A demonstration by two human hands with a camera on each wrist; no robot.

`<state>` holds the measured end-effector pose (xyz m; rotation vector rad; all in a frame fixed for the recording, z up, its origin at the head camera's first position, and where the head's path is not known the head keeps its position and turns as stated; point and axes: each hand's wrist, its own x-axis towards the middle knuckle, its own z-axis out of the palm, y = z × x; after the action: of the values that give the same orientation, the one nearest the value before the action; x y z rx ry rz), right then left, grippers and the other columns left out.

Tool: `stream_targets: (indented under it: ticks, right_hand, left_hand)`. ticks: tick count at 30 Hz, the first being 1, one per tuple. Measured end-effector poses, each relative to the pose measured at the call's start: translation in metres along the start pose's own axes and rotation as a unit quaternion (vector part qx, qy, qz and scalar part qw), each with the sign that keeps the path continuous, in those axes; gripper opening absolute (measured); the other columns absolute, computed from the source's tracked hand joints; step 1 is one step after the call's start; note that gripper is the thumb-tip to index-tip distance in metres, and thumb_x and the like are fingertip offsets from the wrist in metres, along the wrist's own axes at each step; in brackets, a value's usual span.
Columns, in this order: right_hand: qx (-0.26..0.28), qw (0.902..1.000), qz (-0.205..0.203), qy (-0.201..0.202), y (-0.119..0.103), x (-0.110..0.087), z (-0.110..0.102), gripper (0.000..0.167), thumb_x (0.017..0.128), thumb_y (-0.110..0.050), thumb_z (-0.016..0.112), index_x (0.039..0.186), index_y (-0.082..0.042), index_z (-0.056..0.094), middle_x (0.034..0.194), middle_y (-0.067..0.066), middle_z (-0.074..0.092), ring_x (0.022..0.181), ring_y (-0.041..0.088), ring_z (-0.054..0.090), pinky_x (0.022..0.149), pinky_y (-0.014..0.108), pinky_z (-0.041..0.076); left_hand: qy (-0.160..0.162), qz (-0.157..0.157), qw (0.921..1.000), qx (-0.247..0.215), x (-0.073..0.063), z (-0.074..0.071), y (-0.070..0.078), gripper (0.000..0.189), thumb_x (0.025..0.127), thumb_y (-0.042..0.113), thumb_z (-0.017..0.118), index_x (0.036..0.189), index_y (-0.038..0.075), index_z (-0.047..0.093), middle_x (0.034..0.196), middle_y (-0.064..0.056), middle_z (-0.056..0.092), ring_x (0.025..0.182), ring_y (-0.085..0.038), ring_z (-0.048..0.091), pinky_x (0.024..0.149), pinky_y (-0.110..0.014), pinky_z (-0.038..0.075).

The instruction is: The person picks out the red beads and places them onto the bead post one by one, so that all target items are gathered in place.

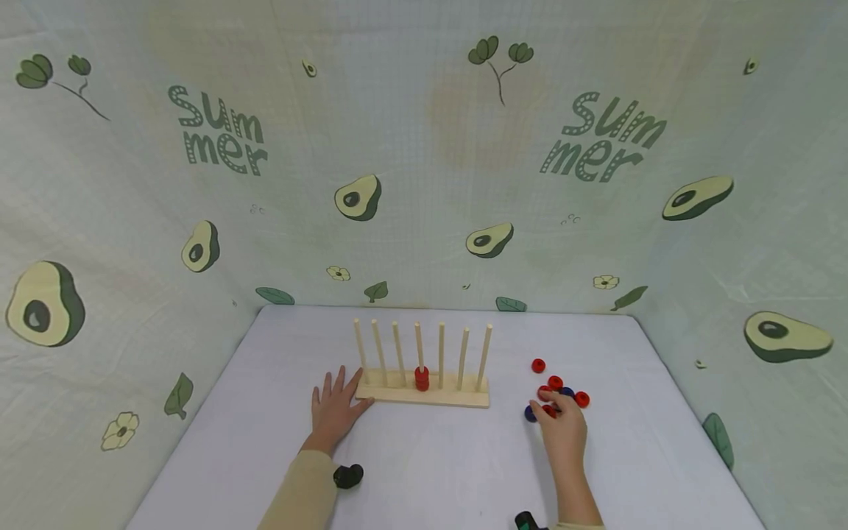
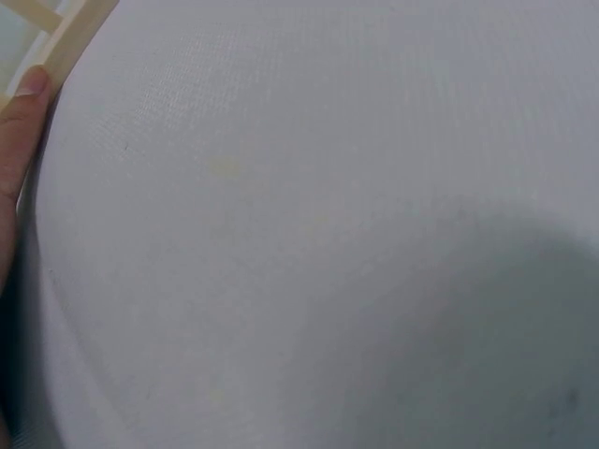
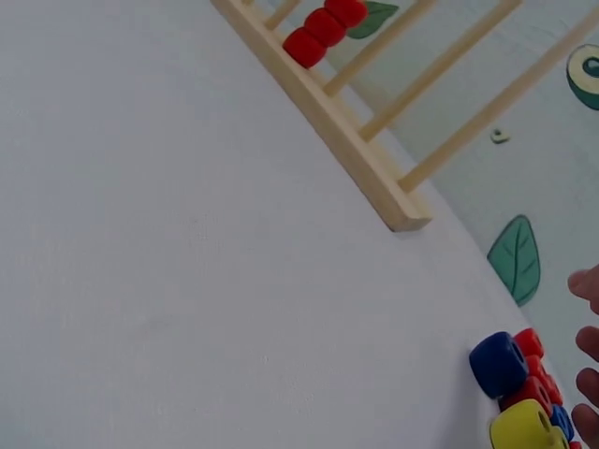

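A wooden peg rack [image 1: 430, 397] with several upright pegs stands mid-table. Stacked red beads [image 1: 422, 379] sit on its middle peg. My left hand [image 1: 334, 412] lies with fingers spread at the rack's left end; its thumb [image 2: 33, 82] touches the base in the left wrist view. My right hand [image 1: 563, 427] hovers over a cluster of loose beads, thumb and fingers apart and slightly bent, and partly covers them. A dark blue bead [image 3: 499, 365] and a yellow bead [image 3: 521, 427] show below its fingertips [image 3: 588, 341] in the right wrist view.
One red bead [image 1: 539, 366] lies apart behind the cluster, and another red bead [image 1: 582, 399] at its right edge. A printed cloth [image 1: 424, 147] rises behind and along both sides of the white table [image 1: 424, 471].
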<state>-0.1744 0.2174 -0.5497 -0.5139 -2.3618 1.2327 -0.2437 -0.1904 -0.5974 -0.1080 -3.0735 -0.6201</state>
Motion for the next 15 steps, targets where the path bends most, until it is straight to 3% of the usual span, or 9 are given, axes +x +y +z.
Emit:
stream_targets:
  ticks: [5,15]
  right_hand:
    - [-0.003,0.9999,0.013,-0.009,0.0048,0.0001,-0.0011,0.026,0.085,-0.010,0.075,0.109,0.001,0.071,0.110,0.018,0.061,0.100,0.034,0.053,0.085,0.045,0.045]
    - [-0.031,0.9990,0.026,0.017,0.0109,-0.0040,-0.0037,0.025,0.086,-0.006,0.072,0.107,0.007,0.068,0.105,0.023,0.059,0.102,0.040,0.052,0.089,0.052,0.043]
  left_hand:
    - [-0.005,-0.002,1.0000,0.000,-0.0006,-0.0021,0.0026,0.078,0.090,0.060,0.056,0.153,0.019,0.035,0.159,-0.021,0.018,0.144,-0.047,0.006,0.111,-0.065,0.000]
    - [-0.006,-0.004,1.0000,0.005,0.0008,-0.0003,0.0029,0.078,0.090,0.059,0.056,0.153,0.020,0.034,0.159,-0.020,0.018,0.144,-0.047,0.005,0.111,-0.065,0.001]
